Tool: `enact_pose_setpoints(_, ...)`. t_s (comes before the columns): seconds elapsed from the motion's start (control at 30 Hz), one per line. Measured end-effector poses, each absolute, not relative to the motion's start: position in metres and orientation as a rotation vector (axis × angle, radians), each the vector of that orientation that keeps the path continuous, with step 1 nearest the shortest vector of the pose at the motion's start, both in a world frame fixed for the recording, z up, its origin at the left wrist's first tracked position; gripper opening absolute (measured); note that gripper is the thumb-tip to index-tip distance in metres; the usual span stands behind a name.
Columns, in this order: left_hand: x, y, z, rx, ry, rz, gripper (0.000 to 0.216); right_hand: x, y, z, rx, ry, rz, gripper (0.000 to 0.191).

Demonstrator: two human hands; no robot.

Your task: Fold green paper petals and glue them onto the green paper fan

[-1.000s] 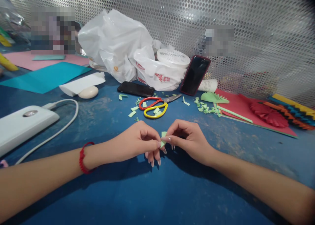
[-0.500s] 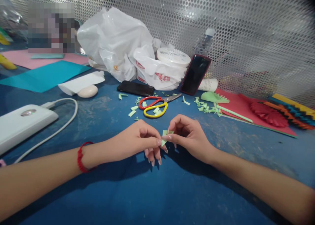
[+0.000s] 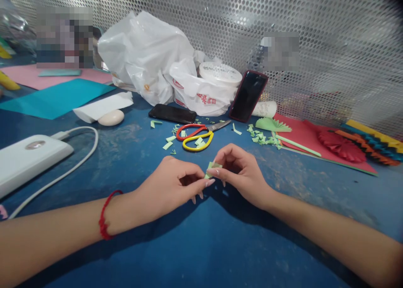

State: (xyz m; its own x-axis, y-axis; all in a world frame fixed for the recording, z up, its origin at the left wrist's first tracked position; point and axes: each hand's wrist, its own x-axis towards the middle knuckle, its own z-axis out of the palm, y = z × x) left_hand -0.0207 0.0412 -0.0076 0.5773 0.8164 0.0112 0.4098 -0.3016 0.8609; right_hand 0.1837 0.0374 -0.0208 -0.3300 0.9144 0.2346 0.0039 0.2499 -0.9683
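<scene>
**Spotter:** What've you got on the head camera?

**Me:** My left hand (image 3: 165,187) and right hand (image 3: 241,172) are meeting just above the blue desk (image 3: 302,187), right in front of me.

**Spotter:** And the fingers?

**Me:** Nearly closed on both sides. The left fingers (image 3: 201,183) and right fingers (image 3: 222,164) are pinching a small light green paper piece (image 3: 213,167) between them, clear of the desk. My fingertips hide much of it, so I can't tell whether it's folded.

**Spotter:** How do you keep that tidy?

**Me:** Light, even pressure, pads rather than long nails, so the edges stay crisp. I'd keep it over this bare patch, away from the green snippets (image 3: 260,137) around the red-and-yellow-handled scissors (image 3: 195,137).
</scene>
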Motion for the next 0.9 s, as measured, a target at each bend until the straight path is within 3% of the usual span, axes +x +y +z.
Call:
enact_pose_setpoints(0.37, -0.0258, 0.0440, -0.0080, 2.235, 0.823, 0.775, 0.024, 0.1850, 0.0371, -0.0200, -0.872, -1.640, 1.209, 0.021)
enact_pose_setpoints(0.9, -0.0204, 0.0490, -0.0043, 1.589, 0.877, 0.601, 0.022, 0.1862, 0.0370, -0.0221, -0.832, -1.665, 1.190, 0.020)
